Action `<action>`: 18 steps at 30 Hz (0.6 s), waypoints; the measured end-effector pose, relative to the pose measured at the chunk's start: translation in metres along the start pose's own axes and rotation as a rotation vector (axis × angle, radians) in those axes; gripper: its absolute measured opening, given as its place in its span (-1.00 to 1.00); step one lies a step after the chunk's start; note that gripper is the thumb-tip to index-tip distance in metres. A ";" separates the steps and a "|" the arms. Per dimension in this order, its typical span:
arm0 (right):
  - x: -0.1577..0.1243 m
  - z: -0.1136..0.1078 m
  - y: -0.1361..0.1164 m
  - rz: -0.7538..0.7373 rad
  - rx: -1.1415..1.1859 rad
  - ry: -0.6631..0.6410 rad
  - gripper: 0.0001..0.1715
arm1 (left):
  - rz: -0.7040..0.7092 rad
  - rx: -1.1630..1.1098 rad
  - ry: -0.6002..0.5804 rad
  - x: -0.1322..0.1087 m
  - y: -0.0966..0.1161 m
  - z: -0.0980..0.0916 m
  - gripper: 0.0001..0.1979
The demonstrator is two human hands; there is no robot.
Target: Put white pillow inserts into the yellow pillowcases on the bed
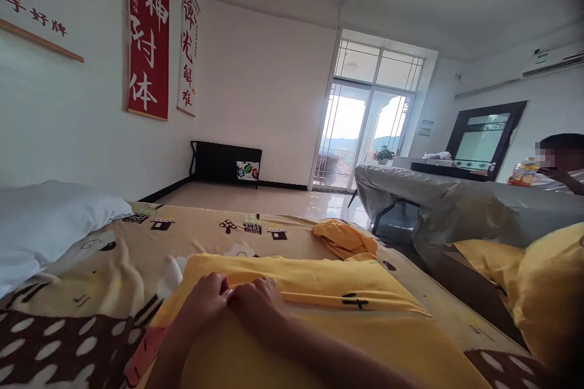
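A yellow cloth [337, 276] lies spread over the patterned bed sheet [182, 231] in front of me, with a folded-over band along its far part and a dark mark on that band. My left hand [205, 301] has its fingers curled around the cloth near its far left part. Close beside it, almost touching, my right hand [260, 304] is closed on the same fold. The fingertips of both hands are partly hidden. Beyond the cloth, a crumpled orange-yellow cloth [344, 238] rests on the sheet.
A white pillow [55, 225] lies at the left. Yellow fabric [554, 292] bulges at the right edge. Past the bed stands a plastic-covered table [401, 185] with a bottle [523, 172] and a plant. A person [563, 161] sits behind it. A black folded frame [223, 163] leans on the wall.
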State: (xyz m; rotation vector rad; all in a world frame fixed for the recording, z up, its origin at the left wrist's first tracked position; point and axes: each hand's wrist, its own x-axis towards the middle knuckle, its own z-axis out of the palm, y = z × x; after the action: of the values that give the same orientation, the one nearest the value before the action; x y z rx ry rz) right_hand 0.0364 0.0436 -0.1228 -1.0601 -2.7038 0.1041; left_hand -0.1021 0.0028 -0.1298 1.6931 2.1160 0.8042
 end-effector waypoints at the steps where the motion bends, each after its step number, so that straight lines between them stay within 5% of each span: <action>1: 0.001 0.002 -0.001 0.029 -0.014 0.008 -0.67 | -0.025 -0.018 -0.016 0.002 -0.001 0.001 -0.87; 11: 0.004 0.008 -0.014 0.203 0.092 0.050 -0.69 | -0.020 -0.071 -0.117 -0.002 0.001 -0.009 -0.86; 18: -0.002 0.004 -0.016 -0.054 -0.166 -0.047 -0.72 | -0.006 -0.065 -0.084 -0.001 -0.002 -0.007 -0.86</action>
State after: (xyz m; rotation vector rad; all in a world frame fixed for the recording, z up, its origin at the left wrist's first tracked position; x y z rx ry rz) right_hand 0.0257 0.0305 -0.1247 -1.0398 -2.8214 -0.1089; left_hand -0.1070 0.0005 -0.1255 1.6563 2.0168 0.7780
